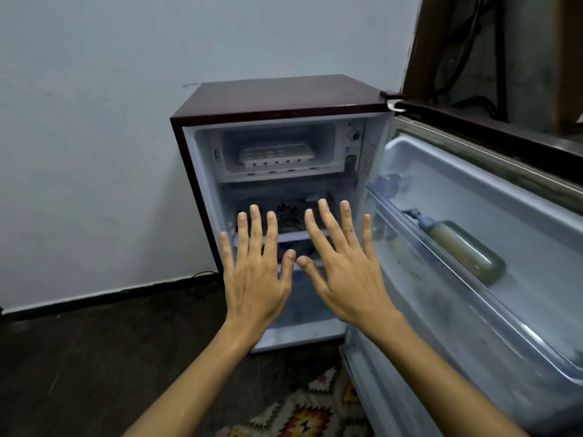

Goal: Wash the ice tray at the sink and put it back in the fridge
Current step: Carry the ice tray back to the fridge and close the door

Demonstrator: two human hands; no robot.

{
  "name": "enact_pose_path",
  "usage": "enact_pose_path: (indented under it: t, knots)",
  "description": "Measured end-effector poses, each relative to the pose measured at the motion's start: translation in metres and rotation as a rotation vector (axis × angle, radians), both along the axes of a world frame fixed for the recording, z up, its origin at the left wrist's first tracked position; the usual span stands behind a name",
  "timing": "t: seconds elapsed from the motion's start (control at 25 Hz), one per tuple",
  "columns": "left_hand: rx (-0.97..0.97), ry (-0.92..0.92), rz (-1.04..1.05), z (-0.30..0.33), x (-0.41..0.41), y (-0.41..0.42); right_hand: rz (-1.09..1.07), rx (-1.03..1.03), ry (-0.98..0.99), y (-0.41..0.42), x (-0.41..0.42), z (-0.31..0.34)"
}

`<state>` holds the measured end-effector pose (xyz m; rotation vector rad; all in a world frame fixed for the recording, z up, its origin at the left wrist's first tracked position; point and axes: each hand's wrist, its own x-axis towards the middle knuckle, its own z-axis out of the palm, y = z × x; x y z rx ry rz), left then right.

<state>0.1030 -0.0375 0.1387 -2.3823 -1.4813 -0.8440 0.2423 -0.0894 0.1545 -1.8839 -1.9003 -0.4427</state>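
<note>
White and plastic, the ice tray sits in the freezer compartment at the top of the open fridge, while the left hand and right hand hover lower down in front of the shelves, fingers spread, holding nothing. Whether the tray is washed I cannot tell; pulled out carelessly, it could catch on the narrow compartment opening and slip. Beside the hands the open door carries a bottle, and a patterned rug lies underfoot.
</note>
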Motion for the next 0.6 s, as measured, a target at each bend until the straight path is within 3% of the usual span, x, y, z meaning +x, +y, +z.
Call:
enact_pose_path:
  t: [0.28,0.48,0.6]
  knots:
    - [-0.054,-0.086,-0.086,-0.021,0.066,-0.147,-0.123,0.150,0.029,-0.166,0.057,-0.036]
    - [-0.088,-0.083,-0.140,-0.016,0.125,-0.239,-0.338,0.335,0.140,-0.273,0.141,-0.039]
    - [-0.069,-0.085,-0.221,-0.010,0.166,-0.281,-0.464,0.338,0.224,-0.319,0.194,-0.038]
